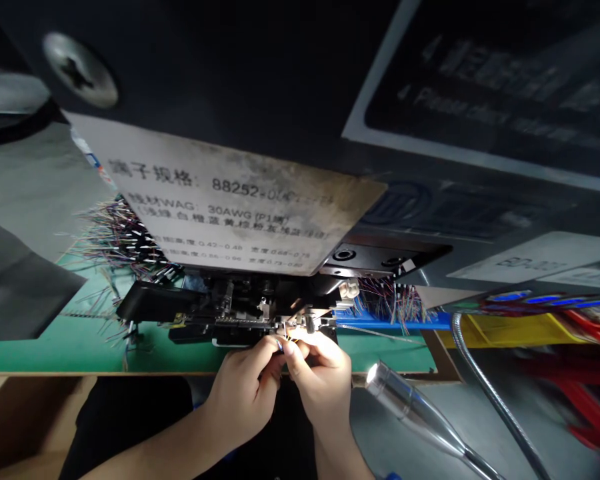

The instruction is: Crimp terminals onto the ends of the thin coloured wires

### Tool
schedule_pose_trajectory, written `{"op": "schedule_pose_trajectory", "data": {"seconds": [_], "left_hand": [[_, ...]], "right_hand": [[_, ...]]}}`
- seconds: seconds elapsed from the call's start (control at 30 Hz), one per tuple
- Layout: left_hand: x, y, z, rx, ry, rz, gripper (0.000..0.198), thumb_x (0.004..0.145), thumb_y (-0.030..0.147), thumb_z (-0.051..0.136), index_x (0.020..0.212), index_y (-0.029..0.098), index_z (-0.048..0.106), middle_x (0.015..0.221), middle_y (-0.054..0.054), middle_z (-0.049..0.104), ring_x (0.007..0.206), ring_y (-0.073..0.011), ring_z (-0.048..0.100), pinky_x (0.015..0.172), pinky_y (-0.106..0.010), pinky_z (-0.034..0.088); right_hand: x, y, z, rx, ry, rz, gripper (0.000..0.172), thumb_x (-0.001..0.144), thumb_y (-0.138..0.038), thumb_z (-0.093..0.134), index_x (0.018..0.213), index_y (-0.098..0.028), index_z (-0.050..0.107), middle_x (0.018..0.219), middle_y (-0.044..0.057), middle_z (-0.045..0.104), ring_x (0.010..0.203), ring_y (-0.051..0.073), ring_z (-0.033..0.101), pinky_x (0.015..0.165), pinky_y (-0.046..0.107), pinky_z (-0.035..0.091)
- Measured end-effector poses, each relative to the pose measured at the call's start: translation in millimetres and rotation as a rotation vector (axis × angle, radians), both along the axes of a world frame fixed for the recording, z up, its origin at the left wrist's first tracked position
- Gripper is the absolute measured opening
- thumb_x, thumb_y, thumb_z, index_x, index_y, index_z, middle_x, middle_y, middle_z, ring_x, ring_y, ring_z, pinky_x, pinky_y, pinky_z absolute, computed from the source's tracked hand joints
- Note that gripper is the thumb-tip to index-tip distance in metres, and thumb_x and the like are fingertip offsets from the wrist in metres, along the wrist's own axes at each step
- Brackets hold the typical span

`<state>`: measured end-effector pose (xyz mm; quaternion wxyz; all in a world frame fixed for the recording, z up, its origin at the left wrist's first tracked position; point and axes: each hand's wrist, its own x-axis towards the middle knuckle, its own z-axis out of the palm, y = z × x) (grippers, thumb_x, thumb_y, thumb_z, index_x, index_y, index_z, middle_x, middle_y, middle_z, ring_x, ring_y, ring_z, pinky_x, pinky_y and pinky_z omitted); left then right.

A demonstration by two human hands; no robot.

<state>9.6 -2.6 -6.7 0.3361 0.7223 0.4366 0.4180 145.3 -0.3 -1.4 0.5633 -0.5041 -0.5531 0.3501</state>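
Observation:
My left hand (245, 387) and my right hand (320, 377) meet close together in front of the crimping tool (245, 310) of a dark machine. Both hands pinch a thin wire (286, 341) between thumb and fingertips, held right at the lit opening of the tool. The wire's end is tiny and partly hidden by my fingers. A worn paper label (230, 207) with printed specifications hangs above the tool.
Bundles of thin coloured wires (120, 237) lie on the green mat (70, 340) at left, more wires (390, 300) at right. A gooseneck lamp (410, 400) points in from lower right. Yellow and red bins (530, 330) stand at right. The machine housing (280, 67) fills the top.

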Motion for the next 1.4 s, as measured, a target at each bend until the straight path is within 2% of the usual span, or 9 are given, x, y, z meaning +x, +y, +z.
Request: {"op": "schedule_pose_trajectory", "data": {"seconds": [0.13,0.23,0.47,0.6,0.73,1.0,1.27,1.4], "left_hand": [[-1.1,0.6,-1.0,0.003,0.004,-0.002,0.02,0.094,0.013,0.043,0.104,0.024,0.057,0.061,0.005,0.059,0.061,-0.014,0.066,0.062,-0.021,0.05],[-1.4,1.6,-1.8,0.018,0.033,-0.013,0.015,0.096,0.016,0.044,0.101,0.023,0.056,0.064,0.004,0.061,0.062,-0.0145,0.066,0.061,-0.021,0.049],[-0.1,1.7,-2.8,0.095,0.127,-0.012,0.016,0.091,0.01,0.044,0.092,0.023,0.053,0.076,0.0,0.067,0.069,-0.0169,0.068,0.063,-0.024,0.049],[0.6,1.5,-2.3,0.091,0.132,-0.017,0.017,0.091,0.009,0.043,0.085,0.023,0.051,0.065,0.002,0.062,0.059,-0.0156,0.064,0.058,-0.023,0.047],[1.1,2.5,-1.4,0.097,0.138,-0.009,0.018,0.091,0.009,0.043,0.091,0.023,0.053,0.068,0.001,0.064,0.06,-0.0156,0.064,0.06,-0.023,0.049],[0.0,1.4,-1.9,0.114,0.12,0.004,0.02,0.088,0.007,0.041,0.083,0.023,0.051,0.063,0.002,0.062,0.054,-0.014,0.062,0.055,-0.022,0.046],[1.7,2.0,1.0,0.119,0.131,0.047,0.021,0.086,0.005,0.039,0.085,0.022,0.052,0.064,0.001,0.064,0.054,-0.0151,0.064,0.052,-0.022,0.046],[1.3,3.3,2.3,0.088,0.109,0.028,0.021,0.085,0.005,0.039,0.083,0.022,0.051,0.064,0.001,0.064,0.054,-0.0147,0.064,0.051,-0.022,0.045]], "right_hand": [[0.7,-0.5,-2.5,0.004,-0.003,-0.03,0.004,0.082,-0.02,0.07,0.086,-0.018,0.07,0.051,-0.007,0.045,0.045,0.009,0.042,0.045,0.02,0.042],[0.0,-0.8,-4.3,-0.005,0.029,-0.037,0.008,0.08,-0.021,0.071,0.084,-0.019,0.064,0.052,-0.009,0.042,0.044,0.008,0.04,0.043,0.019,0.04],[-0.9,-2.9,2.9,-0.024,-0.025,-0.027,0.007,0.085,-0.021,0.066,0.079,-0.018,0.065,0.053,-0.006,0.046,0.046,0.01,0.042,0.045,0.021,0.041],[-0.2,-1.2,5.1,0.009,-0.038,-0.048,0.004,0.083,-0.019,0.066,0.08,-0.018,0.065,0.052,-0.006,0.046,0.045,0.009,0.041,0.044,0.021,0.041],[-0.3,-0.3,3.2,0.041,-0.057,-0.059,0.004,0.083,-0.018,0.065,0.081,-0.018,0.068,0.052,-0.006,0.047,0.045,0.01,0.042,0.044,0.021,0.041],[1.9,-0.2,-1.9,0.061,-0.04,-0.021,0.007,0.081,-0.018,0.069,0.087,-0.02,0.07,0.05,-0.009,0.043,0.043,0.008,0.039,0.044,0.02,0.041],[-0.4,2.3,-2.2,0.012,-0.01,-0.034,0.006,0.083,-0.023,0.068,0.083,-0.018,0.07,0.05,-0.007,0.042,0.044,0.009,0.041,0.046,0.022,0.044],[-2.6,1.2,0.6,-0.026,0.002,-0.04,0.009,0.084,-0.026,0.067,0.081,-0.017,0.069,0.051,-0.006,0.043,0.045,0.011,0.043,0.046,0.023,0.045]]}}
